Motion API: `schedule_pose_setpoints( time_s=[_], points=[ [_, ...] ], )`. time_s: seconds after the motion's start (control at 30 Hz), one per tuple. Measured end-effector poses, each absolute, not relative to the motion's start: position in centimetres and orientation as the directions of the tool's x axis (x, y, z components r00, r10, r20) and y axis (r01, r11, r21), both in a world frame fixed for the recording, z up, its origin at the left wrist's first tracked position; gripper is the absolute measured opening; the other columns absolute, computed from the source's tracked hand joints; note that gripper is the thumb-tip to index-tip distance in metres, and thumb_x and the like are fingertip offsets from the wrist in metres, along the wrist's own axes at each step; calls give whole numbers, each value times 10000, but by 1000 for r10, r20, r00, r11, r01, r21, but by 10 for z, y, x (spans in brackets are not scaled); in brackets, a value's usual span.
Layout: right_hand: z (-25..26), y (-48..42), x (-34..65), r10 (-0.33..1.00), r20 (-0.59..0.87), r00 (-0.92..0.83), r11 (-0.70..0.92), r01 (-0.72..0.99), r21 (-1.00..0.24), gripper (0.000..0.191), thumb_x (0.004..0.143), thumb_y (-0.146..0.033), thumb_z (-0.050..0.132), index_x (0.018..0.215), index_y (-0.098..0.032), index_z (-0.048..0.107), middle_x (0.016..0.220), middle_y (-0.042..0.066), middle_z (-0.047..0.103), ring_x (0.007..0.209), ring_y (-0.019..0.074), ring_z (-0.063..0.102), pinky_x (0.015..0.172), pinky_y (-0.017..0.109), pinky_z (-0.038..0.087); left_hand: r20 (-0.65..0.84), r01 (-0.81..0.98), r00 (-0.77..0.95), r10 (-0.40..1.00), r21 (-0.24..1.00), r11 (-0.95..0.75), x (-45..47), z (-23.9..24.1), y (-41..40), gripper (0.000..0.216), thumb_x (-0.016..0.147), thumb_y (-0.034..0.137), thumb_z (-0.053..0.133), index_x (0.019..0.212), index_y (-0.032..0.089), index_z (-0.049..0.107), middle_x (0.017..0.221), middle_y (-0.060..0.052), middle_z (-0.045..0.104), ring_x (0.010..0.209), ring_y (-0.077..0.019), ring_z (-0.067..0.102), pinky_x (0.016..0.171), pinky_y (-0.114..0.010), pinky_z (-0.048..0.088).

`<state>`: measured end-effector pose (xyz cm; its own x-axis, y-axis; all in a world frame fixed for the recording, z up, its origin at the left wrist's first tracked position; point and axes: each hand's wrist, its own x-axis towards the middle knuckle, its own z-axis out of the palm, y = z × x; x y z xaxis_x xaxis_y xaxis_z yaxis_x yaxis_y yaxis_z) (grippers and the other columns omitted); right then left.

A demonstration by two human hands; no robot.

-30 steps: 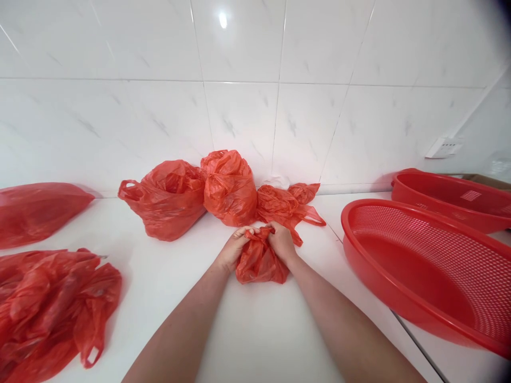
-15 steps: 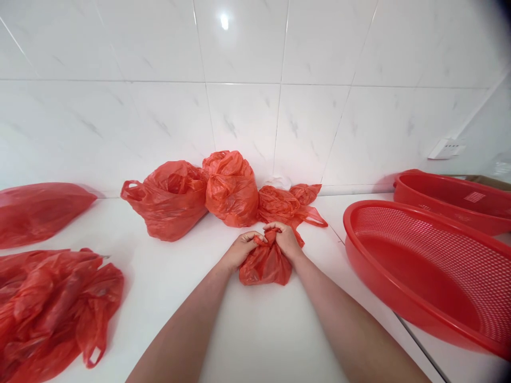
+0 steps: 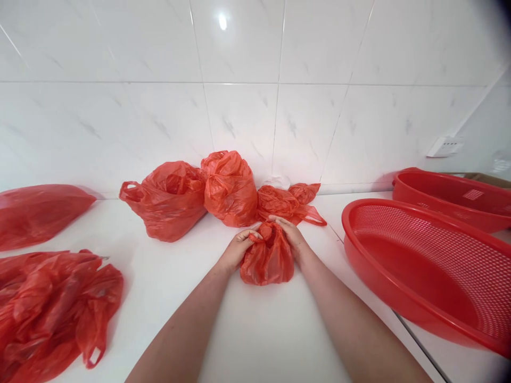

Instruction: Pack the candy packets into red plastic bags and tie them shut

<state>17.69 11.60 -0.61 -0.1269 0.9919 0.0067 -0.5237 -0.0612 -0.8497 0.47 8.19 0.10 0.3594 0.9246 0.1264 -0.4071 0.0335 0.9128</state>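
Where 2 bare forearms converge, a small red bag (image 3: 266,263) sits on the white counter (image 3: 171,287), near the middle of the view, its base on the surface and its top bunched. Left hand (image 3: 238,249) at the bag's upper left, thumb and fingers pinching the gathered plastic. Right hand (image 3: 294,242) along the upper right side, fingers lying over the back of the top edge; thumb hidden, so cannot tell whether it pinches. Hands apart, bag between them.

Just behind the bag: a flattish crumpled bag (image 3: 277,201), 1 handle loop trailing to the right, with a smaller red bundle (image 3: 305,192) against its back. Left of these, touching, a round stuffed bag (image 3: 229,191); next to that, a wide bag (image 3: 167,210), mouth open upward, 1 handle loop out to its left.

Farther left: a loose heap of red bags (image 3: 48,314) in the foreground, cut by the frame edge; behind it, a smooth red bag (image 3: 40,215) lying on its side, also cut off.

Right side: 2 red plastic baskets, the front basket (image 3: 371,282) with mesh sides, the rear basket (image 3: 419,201) nearer the wall. Tiled wall (image 3: 319,48) behind everything, pale with grey flecks; a white socket plate (image 3: 445,147) above the rear basket.
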Motion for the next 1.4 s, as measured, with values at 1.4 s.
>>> schedule_pose_setpoints(
  time_s=[1.4],
  points=[
    [-11, 119, 188, 803, 592, 64, 414, 655, -632, 336, 841, -423, 451, 595, -198, 498, 682, 15, 557, 666, 154, 495, 654, 273, 357, 325, -244, 199, 925, 930, -275, -11, -12, 90, 623, 689, 466, 697, 1227, 214, 508, 1303, -110, 508, 1196, -280, 476, 998, -420, 374]
  ],
)
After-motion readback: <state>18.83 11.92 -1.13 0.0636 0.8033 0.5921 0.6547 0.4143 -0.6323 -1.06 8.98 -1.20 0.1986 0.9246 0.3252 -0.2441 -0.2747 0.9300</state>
